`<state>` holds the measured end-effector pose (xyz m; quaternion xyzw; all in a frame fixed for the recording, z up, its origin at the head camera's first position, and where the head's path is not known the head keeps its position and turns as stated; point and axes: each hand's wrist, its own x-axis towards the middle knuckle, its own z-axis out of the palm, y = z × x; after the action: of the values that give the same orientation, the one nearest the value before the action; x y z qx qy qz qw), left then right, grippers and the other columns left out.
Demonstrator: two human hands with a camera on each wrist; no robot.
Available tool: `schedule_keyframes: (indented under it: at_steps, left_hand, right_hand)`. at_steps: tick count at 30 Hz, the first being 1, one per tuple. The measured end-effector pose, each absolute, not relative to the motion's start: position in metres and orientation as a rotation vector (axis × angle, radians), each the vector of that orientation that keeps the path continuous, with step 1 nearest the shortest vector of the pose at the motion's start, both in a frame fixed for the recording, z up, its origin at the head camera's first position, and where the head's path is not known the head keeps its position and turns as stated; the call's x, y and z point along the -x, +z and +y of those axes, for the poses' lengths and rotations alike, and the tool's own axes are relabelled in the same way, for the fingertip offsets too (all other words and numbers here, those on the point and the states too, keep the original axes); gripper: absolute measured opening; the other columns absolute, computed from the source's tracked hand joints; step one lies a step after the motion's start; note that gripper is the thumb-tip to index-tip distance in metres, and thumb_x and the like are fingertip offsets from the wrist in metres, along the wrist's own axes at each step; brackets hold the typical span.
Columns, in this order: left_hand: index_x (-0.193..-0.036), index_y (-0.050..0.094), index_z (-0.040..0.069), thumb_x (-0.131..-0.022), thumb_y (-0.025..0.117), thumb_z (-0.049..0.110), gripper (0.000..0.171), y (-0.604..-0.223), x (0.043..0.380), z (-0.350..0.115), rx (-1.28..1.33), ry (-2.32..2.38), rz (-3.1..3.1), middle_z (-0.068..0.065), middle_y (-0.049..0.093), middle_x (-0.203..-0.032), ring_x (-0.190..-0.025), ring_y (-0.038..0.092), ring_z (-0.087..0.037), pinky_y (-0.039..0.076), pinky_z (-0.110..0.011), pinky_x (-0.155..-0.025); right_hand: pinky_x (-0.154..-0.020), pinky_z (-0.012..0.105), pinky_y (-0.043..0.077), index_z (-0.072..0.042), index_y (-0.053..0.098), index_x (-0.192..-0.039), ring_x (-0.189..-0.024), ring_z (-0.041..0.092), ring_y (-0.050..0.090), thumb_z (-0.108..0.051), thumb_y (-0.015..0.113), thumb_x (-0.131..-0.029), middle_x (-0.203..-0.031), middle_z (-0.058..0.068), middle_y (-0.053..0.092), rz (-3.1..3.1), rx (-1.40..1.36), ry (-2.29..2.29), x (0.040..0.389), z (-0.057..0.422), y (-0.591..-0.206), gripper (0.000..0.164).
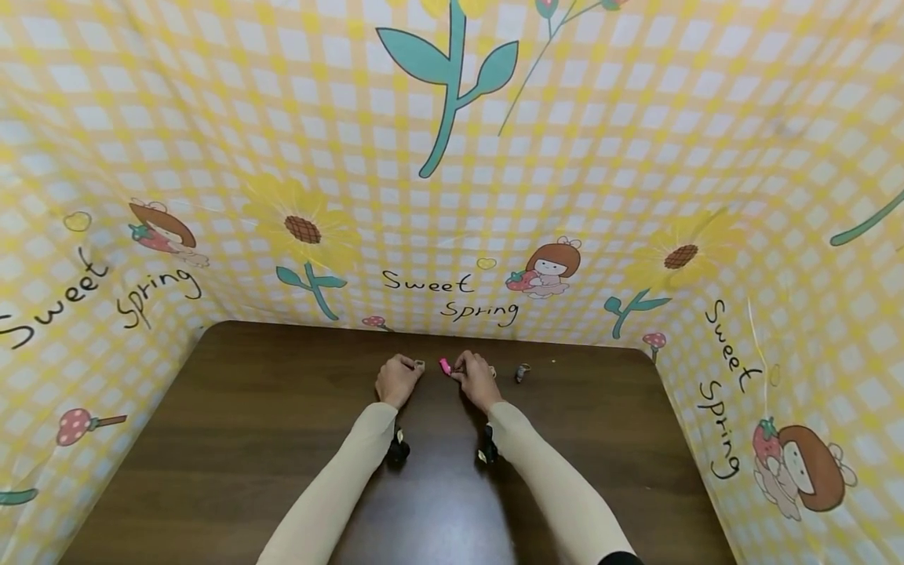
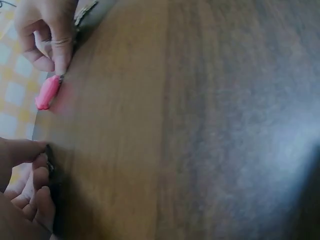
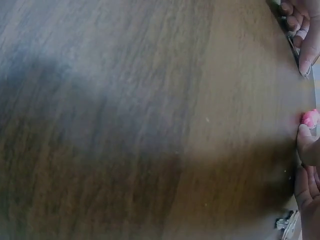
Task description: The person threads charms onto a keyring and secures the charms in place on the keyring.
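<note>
Near the table's back edge, my left hand pinches a small metal ring between thumb and fingers. Dark metal parts show beside its fingertips in the left wrist view. To the right, my right hand pinches the short chain end of a small pink charm. That charm points away from the fingertips, towards the left hand, and its exact shape is too blurred to tell. Right of the right hand lies a small greyish keychain with a metal ring, touched by neither hand.
The brown wooden table reaches back to a yellow checked cloth, which rises behind it and at both sides. Dark wrist-worn devices sit under the forearms. A tiny pale speck lies towards the back right.
</note>
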<state>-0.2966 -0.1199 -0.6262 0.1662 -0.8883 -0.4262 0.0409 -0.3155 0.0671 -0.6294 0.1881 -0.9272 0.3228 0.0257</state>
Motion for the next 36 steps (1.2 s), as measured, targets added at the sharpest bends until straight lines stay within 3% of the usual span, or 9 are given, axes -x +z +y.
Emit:
schedule_keyframes:
  at_steps: [7,10,15,19,22,27,30,36]
  left_hand:
    - [-0.094,0.081,0.002,-0.096,0.080,0.016,0.014,-0.618,0.288,-0.131,-0.450,-1.551,-2.640,-0.013,0.078,-0.086,-0.061,0.069,-0.019,0.054,-0.035,-0.059]
    - [-0.095,0.081,0.001,-0.096,0.080,0.016,0.015,-0.610,0.283,-0.133,-0.413,-1.597,-2.596,-0.014,0.078,-0.085,-0.061,0.069,-0.021,0.050,-0.028,-0.054]
    - [-0.096,0.080,0.000,-0.098,0.078,0.015,0.015,-0.596,0.274,-0.134,-0.356,-1.583,-2.570,-0.018,0.077,-0.088,-0.068,0.069,-0.025,0.050,-0.029,-0.058]
    - [-0.095,0.080,0.000,-0.099,0.076,0.012,0.013,-0.586,0.265,-0.134,-0.242,-1.555,-2.558,-0.017,0.076,-0.088,-0.067,0.066,-0.019,0.051,-0.030,-0.060]
    - [-0.096,0.079,-0.001,-0.098,0.076,0.010,0.012,-0.576,0.257,-0.135,-0.150,-1.567,-2.535,-0.016,0.076,-0.088,-0.071,0.067,-0.021,0.052,-0.031,-0.063]
    - [-0.098,0.081,0.000,-0.096,0.078,0.010,0.010,-0.554,0.244,-0.138,-0.053,-1.594,-2.513,-0.012,0.076,-0.093,-0.082,0.070,-0.023,0.056,-0.032,-0.073]
    - [-0.098,0.082,0.003,-0.096,0.080,0.012,0.010,-0.537,0.234,-0.138,0.010,-1.623,-2.498,-0.009,0.076,-0.097,-0.087,0.070,-0.023,0.057,-0.032,-0.078]
    - [-0.103,0.083,0.005,-0.099,0.079,0.017,0.013,-0.499,0.211,-0.137,0.171,-1.766,-2.413,-0.007,0.078,-0.098,-0.088,0.072,-0.019,0.058,-0.028,-0.079]
  right_hand:
    - [-0.079,0.041,0.056,-0.005,0.073,-0.091,-0.084,0.022,0.068,-0.008,0.079,-0.096,-0.089,0.007,0.073,-2.854,-0.501,1.099,0.315,0.069,-0.623,0.008]
    - [-0.074,0.036,0.055,-0.005,0.075,-0.090,-0.079,0.017,0.065,-0.009,0.080,-0.096,-0.087,0.006,0.074,-2.806,-0.437,1.198,0.313,0.070,-0.616,0.008]
    - [-0.068,0.028,0.052,-0.003,0.076,-0.091,-0.076,0.023,0.070,-0.006,0.079,-0.095,-0.085,0.010,0.076,-2.680,-0.400,1.417,0.303,0.073,-0.600,0.006]
    - [-0.060,0.023,0.051,-0.002,0.077,-0.094,-0.071,0.034,0.072,-0.007,0.077,-0.097,-0.079,0.015,0.075,-2.595,-0.419,1.610,0.291,0.077,-0.585,0.006]
    - [-0.063,0.023,0.053,-0.004,0.079,-0.095,-0.069,0.028,0.072,-0.010,0.078,-0.097,-0.079,0.012,0.075,-2.545,-0.449,1.650,0.281,0.080,-0.572,0.006]
    - [-0.074,0.024,0.057,-0.006,0.081,-0.096,-0.082,0.016,0.072,-0.013,0.081,-0.095,-0.092,0.006,0.078,-2.471,-0.482,1.662,0.262,0.085,-0.550,0.007]
    - [-0.074,0.025,0.057,-0.005,0.080,-0.099,-0.082,0.022,0.074,-0.014,0.079,-0.097,-0.092,0.011,0.078,-2.430,-0.493,1.756,0.249,0.091,-0.535,0.010]
    - [-0.058,0.023,0.047,0.000,0.072,-0.106,-0.068,0.039,0.065,-0.014,0.068,-0.106,-0.098,0.015,0.079,-2.347,-0.540,1.936,0.226,0.102,-0.508,0.015]
